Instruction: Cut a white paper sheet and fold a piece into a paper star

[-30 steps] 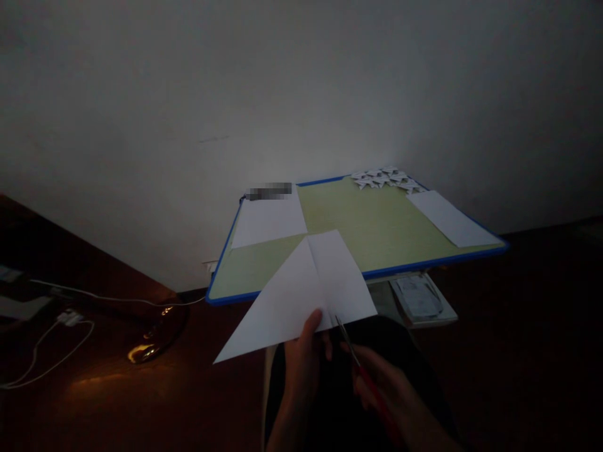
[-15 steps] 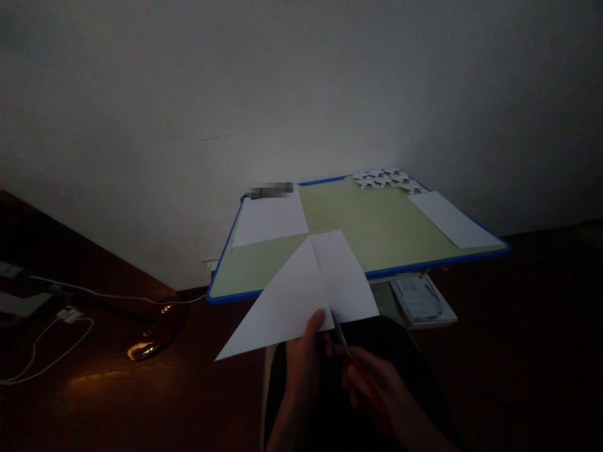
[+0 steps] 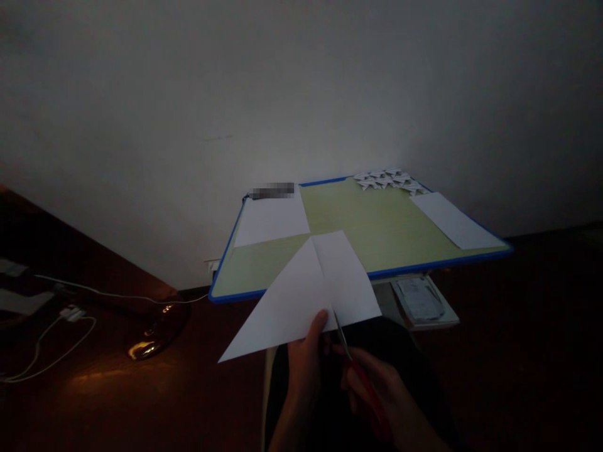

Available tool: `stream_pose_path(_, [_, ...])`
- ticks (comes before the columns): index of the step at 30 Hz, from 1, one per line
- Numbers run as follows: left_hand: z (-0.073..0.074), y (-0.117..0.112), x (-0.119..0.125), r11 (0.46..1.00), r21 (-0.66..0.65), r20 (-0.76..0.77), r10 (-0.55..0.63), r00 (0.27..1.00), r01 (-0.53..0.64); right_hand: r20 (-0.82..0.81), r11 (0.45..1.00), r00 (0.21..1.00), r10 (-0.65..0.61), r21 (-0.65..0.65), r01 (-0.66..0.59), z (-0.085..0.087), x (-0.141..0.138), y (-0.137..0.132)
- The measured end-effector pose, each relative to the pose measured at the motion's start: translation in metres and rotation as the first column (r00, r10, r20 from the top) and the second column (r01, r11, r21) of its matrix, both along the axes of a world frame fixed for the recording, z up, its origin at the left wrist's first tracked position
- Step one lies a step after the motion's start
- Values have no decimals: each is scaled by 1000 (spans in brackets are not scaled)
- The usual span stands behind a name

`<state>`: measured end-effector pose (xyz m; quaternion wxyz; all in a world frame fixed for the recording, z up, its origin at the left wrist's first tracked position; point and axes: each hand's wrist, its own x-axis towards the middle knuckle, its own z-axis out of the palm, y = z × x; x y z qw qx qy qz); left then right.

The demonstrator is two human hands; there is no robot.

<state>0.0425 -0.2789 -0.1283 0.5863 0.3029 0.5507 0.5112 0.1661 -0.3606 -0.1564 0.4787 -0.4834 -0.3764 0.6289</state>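
A creased sheet of white paper [image 3: 287, 301] is pinched at its near edge by my left hand [image 3: 308, 351], thumb on top. The paper slants over the table's front edge, above my lap. My right hand [image 3: 377, 376] grips a pair of red-handled scissors [image 3: 370, 386]. Their blades meet the paper's near edge just right of my left thumb, by the crease. How far the blades are apart is hard to see in the dim light. The fingers of my left hand under the sheet are hidden.
The green table [image 3: 353, 213] has a blue rim and stands against a wall. Paper sheets [image 3: 273, 220] lie at its left, more white paper [image 3: 455, 220] at its right. Several small folded paper pieces [image 3: 386, 179] sit at the back right. A shelf [image 3: 424, 301] hangs below; white cables [image 3: 70, 314] run left.
Hardly anything differs. The whole view has shifted slightly, and the paper, hands and scissors keep nearly the same places relative to one another.
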Motion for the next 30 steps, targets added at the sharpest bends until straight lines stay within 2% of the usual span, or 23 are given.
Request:
stream_pose_path(9, [1, -1, -1, 1000, -1, -7, -15, 1000, 15, -90, 999, 996, 9, -33, -12, 4, -1, 3])
stream_pose_path(13, [0, -1, -2, 1000, -9, -28, -14, 1000, 13, -86, 998, 995, 58, -24, -60, -5, 0, -3])
stream_pose_path(17, [1, 0, -1, 1000, 13, -40, -5, 999, 6, -6, 994, 997, 81, -66, -82, -13, 12, -14])
stream_pose_path(20, [0, 2, -1, 1000, 12, -16, 0, 1000, 0, 16, 990, 994, 106, -97, -104, -9, 24, -18])
stream_pose_path(23, [-1, 2, 0, 1000, 15, 14, 14, 1000, -14, 3, 996, 999, 46, -83, -46, -1, 28, -13])
stream_pose_path(30, [1, -1, -1, 999, 34, -8, -23, 1000, 23, -77, 998, 997, -15, -69, 10, 10, 14, 4])
